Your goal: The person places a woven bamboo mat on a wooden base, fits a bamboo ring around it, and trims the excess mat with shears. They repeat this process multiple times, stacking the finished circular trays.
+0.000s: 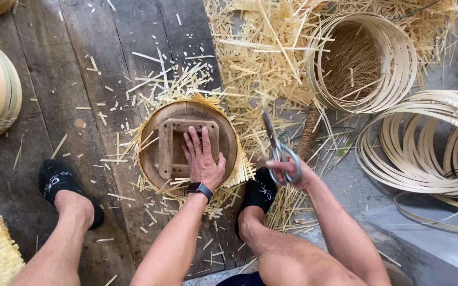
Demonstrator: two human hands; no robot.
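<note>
Left hand (203, 159) lay flat, fingers (197, 139) spread and released, pressing the round wooden form (157, 124) on the plank floor (54, 79); woven straw mat (242, 169) stuck out under it. Right hand (292, 172) clenched through the scissors (278, 145) handles, blades up, just right of the form. Bamboo hoop coils (398, 58) lay farther right.
</note>
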